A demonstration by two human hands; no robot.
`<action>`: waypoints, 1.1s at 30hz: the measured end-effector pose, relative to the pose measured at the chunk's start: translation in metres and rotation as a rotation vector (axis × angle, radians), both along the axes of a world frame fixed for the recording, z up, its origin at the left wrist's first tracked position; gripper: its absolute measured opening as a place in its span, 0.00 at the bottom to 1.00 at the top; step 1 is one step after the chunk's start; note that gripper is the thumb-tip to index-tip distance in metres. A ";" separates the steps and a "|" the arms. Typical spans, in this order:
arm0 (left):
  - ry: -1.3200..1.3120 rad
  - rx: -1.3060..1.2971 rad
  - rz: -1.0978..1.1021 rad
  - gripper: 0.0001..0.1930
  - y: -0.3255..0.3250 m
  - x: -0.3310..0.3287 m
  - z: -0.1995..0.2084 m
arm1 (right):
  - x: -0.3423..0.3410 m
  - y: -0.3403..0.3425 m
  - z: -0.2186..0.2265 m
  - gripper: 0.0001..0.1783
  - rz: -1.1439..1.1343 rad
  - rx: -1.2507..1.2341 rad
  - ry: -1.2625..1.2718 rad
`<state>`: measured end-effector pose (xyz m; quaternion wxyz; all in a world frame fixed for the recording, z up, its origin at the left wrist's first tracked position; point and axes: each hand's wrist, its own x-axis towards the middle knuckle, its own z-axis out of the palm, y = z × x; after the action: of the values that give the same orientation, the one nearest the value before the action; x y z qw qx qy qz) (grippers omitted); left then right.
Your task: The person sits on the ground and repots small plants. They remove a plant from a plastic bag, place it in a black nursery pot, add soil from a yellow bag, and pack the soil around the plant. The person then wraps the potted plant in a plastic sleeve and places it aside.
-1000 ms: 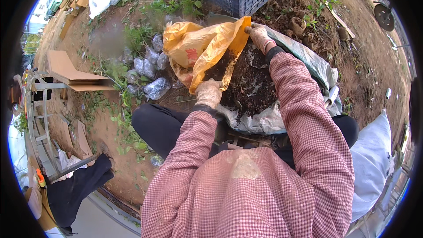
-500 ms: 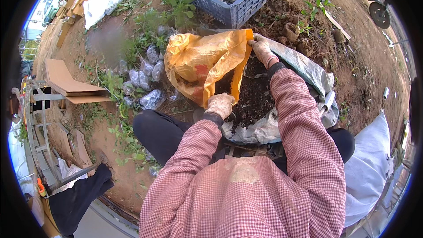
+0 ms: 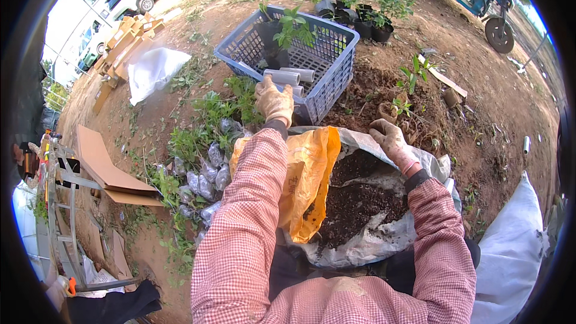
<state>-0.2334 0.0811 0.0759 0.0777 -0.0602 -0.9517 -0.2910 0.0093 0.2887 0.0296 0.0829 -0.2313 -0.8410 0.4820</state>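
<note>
Marking a reach, my left hand (image 3: pixel 274 99), its closure unclear, adjoins grey tubes (image 3: pixel 285 77) seemingly needing firm grasp; my right hand (image 3: pixel 393 144) is unclenched.

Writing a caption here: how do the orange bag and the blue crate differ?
The orange bag is limp and creased; the blue crate is stiff and latticed. The bag slumps beside dark soil, nearer the camera, while the crate stands farther off, holding grey tubes. Both look like plastic.
</note>
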 end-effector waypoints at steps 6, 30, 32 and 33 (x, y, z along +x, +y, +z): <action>-0.343 0.141 0.357 0.46 0.017 -0.086 -0.016 | -0.042 0.029 0.025 0.14 0.105 0.254 0.181; -0.222 0.442 0.229 0.25 -0.001 -0.197 -0.058 | -0.536 -0.049 0.019 0.52 0.230 0.532 0.038; -0.216 0.503 0.203 0.23 -0.001 -0.197 -0.056 | -0.553 -0.046 0.006 0.54 0.225 0.541 -0.103; -0.214 0.531 0.203 0.23 -0.001 -0.197 -0.057 | -0.559 -0.044 0.000 0.51 0.212 0.566 -0.135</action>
<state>-0.4305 0.0796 0.0186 0.0187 0.0885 -0.8462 -0.5252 -0.5498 0.2442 0.0293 0.0374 -0.1412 -0.9650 0.2179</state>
